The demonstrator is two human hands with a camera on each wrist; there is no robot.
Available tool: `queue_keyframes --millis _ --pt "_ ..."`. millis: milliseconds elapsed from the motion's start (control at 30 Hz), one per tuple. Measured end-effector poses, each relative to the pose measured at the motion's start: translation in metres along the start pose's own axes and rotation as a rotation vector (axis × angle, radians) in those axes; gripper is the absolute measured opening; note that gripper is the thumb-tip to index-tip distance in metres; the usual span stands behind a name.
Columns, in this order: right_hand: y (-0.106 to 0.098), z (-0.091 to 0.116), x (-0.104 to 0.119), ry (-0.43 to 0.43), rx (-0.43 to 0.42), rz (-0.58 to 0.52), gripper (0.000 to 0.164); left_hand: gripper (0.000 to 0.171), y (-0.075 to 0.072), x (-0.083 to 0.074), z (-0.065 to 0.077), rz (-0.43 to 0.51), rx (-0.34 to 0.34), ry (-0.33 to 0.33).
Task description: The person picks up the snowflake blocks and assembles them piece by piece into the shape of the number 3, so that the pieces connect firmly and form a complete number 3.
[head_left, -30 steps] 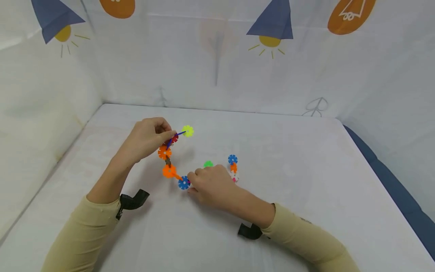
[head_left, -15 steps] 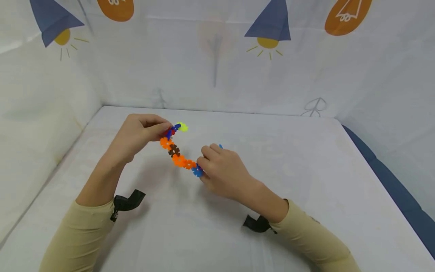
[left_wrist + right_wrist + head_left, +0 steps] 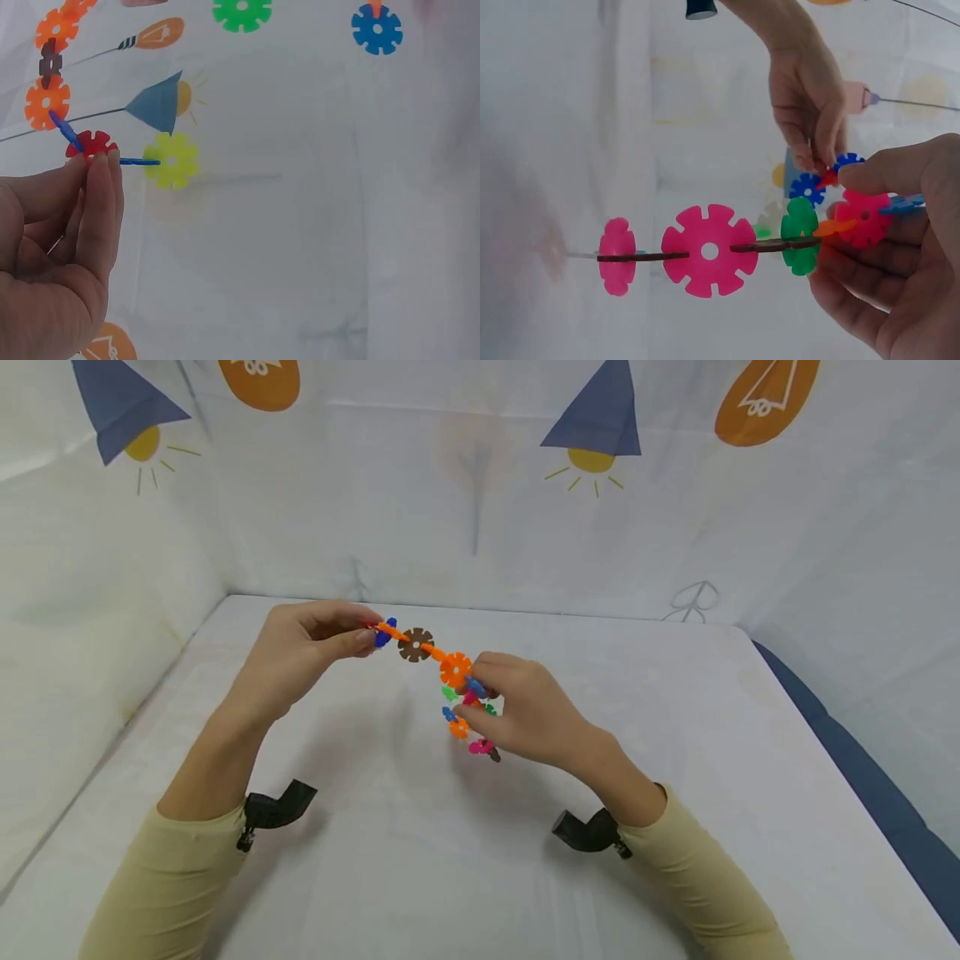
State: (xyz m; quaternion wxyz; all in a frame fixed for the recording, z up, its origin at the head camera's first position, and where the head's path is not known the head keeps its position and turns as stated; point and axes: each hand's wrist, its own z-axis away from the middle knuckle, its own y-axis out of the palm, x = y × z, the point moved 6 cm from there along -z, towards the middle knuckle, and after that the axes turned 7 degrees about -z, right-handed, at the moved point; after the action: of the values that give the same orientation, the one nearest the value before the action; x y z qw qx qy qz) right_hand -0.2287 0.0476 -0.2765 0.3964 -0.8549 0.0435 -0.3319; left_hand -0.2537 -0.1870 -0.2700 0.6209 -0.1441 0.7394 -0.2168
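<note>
A chain of notched plastic snowflake discs hangs between both hands above the table. My left hand pinches a red disc between thumb and fingers; blue discs join it on both sides, one leading to a yellow disc. From there a brown disc and an orange disc run toward my right hand. That hand grips the chain around a pink disc, its thumb in front. Beyond the grip, the right wrist view shows a green disc and a larger-looking pink disc.
White cloth covers the table. A white fabric wall printed with lamps and bulbs rises behind it. Black wrist cameras sit at the left sleeve and right sleeve. Dark blue padding runs along the right side.
My right hand has lifted and moved right and away from me, raising the chain. Its middle now stretches between the hands. My left hand has shifted slightly up and left, still pinching.
</note>
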Motion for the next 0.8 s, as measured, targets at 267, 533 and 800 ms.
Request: queue_keyframes --millis 267,533,800 --pt "-0.012 0.002 -0.021 0.272 0.047 -0.369 0.009 0.018 0.000 -0.011 0.007 -0.134 -0.103 0.043" --pt "-0.002 0.005 -0.060 0.480 0.145 -0.699 0.017 0.020 0.011 0.002 -0.001 -0.135 -0.063 0.004" --pt "0.008 0.009 -0.091 0.568 0.186 -0.883 0.018 0.023 0.029 0.017 -0.012 -0.041 0.027 -0.029"
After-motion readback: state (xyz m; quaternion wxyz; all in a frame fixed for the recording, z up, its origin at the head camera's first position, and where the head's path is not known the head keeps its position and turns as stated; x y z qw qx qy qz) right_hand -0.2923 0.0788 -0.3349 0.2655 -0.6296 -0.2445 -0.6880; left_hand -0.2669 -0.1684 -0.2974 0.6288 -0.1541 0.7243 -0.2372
